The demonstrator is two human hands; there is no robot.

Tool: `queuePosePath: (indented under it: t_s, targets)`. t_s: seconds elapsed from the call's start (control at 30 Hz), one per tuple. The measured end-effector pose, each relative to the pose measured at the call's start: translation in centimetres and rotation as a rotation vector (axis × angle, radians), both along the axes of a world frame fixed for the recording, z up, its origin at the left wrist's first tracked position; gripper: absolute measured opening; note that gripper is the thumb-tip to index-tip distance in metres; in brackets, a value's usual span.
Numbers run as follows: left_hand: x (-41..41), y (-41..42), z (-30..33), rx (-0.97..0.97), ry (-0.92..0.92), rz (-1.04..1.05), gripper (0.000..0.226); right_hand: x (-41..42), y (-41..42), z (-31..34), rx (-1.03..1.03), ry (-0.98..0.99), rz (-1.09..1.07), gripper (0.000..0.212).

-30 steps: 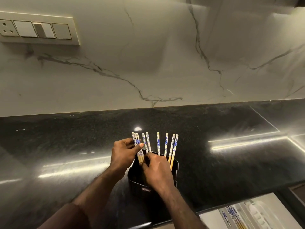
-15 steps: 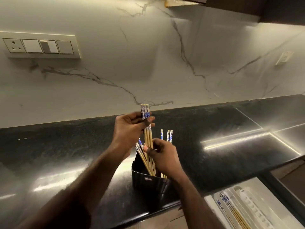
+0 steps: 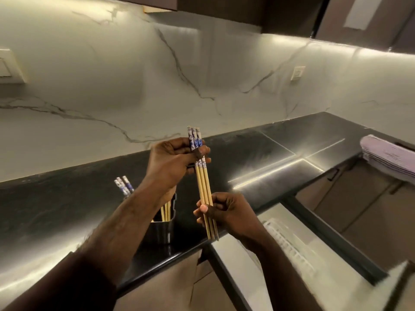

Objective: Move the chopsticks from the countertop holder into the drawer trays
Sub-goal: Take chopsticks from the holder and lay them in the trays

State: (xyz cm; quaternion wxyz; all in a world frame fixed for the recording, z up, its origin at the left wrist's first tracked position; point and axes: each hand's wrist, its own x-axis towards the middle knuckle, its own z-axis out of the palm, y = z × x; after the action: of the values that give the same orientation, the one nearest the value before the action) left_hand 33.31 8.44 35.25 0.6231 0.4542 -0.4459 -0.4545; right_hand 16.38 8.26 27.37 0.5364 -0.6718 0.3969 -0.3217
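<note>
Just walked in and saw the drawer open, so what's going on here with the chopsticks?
A person holds a small bundle of chopsticks upright over the black countertop: the left hand grips the patterned tops, the right hand pinches the bare lower ends. More chopsticks stand in the black holder. The open drawer waits below.

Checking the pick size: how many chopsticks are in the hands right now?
3 in the held bundle: left hand pinches the patterned tops, right hand grips near the tips. More chopsticks remain in the black holder, partly hidden by the left arm.
</note>
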Motion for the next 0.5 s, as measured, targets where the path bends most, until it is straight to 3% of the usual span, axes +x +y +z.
queuePosePath:
  t_s: [0.27,0.5]
  targets:
    - [-14.3,0.4,-1.2,0.023,0.006,0.003,0.023,-15.8,2.8,-2.4,0.129,0.159,-0.052,0.023]
    - [-26.4,-0.7,-4.4,0.142,0.109,0.008,0.021,-28.5,3.2,-4.3,0.279,0.121,-0.101,0.027]
